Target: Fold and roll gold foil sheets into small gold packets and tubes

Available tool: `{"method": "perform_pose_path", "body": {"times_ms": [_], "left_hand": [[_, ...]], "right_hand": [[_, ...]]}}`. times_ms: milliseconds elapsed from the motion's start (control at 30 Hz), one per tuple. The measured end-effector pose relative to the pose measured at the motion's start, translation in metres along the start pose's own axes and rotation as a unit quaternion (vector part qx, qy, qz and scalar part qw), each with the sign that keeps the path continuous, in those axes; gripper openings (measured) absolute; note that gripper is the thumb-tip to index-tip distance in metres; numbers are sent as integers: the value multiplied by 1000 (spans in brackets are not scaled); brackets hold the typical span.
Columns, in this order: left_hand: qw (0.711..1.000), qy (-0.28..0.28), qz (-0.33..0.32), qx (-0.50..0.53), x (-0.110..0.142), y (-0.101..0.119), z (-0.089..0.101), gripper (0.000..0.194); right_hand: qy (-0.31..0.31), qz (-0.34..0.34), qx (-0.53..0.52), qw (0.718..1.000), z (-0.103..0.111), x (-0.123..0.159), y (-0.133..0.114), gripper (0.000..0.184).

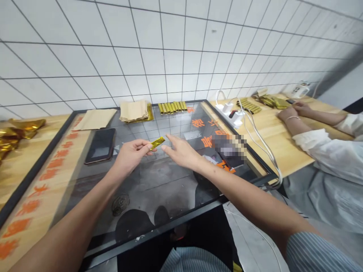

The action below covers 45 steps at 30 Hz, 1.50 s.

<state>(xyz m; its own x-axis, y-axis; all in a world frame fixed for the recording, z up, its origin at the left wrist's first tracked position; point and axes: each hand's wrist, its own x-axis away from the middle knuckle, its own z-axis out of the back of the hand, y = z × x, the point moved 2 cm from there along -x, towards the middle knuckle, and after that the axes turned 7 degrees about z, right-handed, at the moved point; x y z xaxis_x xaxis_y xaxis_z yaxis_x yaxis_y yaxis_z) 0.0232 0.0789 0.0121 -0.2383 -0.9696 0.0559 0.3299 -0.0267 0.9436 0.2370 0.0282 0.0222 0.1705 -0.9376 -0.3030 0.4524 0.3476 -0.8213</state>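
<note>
My left hand (133, 153) pinches one end of a small gold foil roll (158, 142) between thumb and fingers, above the glass tabletop (159, 185). Just right of the roll's free end is my right hand (181, 152), its thumb and index finger spread with nothing between them. Beyond both hands, a row of gold foil rolls (172, 107) lies side by side at the glass's back edge. Left of that row sits a stack of tan paper sheets (134, 111), with gold foil showing beneath its right side.
A dark phone (100, 146) and a flat tan paper (95, 119) lie to the left. Crumpled gold foil (21, 132) is at the far left. On the right are a white power strip (231, 114) with cables and a co-worker's hands (293, 111) beside more foil.
</note>
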Motion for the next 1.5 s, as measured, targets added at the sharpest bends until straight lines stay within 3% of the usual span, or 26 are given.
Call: {"method": "perform_pose_path", "body": {"times_ms": [100, 267, 533, 633, 867, 967, 1067, 1200, 1333, 1500], "left_hand": [[1000, 17, 7, -7, 2, 4, 0, 38], [999, 18, 3, -30, 2, 6, -1, 34], [1000, 18, 10, -7, 0, 1, -2, 36], [1000, 12, 10, 21, 0, 2, -4, 34], [999, 8, -35, 7, 1, 1, -8, 32], [999, 13, -47, -17, 0, -2, -10, 30], [995, 30, -73, -64, 4, -1, -12, 26], [981, 58, -115, -146, 11, 3, -11, 22], [969, 66, -158, -177, 13, 6, -7, 22], [960, 53, -186, -203, 9, 5, -6, 25]], "right_hand": [[-49, -3, 175, 983, 15, 41, -5, 74], [-36, -45, 273, 960, 39, 88, 12, 84], [-12, -44, 340, 939, 72, 94, 37, 83], [-4, -12, 340, 940, 81, 95, 45, 78], [2, -3, 339, 941, 95, 97, 63, 75], [16, -7, 314, 949, 90, 80, 49, 74], [9, 66, 265, 962, 71, 46, 20, 59], [-43, 151, 184, 970, 34, -3, -6, 46], [-66, 175, 136, 973, 8, -28, -3, 27], [-66, 161, 145, 974, 1, -28, 8, 14]]}}
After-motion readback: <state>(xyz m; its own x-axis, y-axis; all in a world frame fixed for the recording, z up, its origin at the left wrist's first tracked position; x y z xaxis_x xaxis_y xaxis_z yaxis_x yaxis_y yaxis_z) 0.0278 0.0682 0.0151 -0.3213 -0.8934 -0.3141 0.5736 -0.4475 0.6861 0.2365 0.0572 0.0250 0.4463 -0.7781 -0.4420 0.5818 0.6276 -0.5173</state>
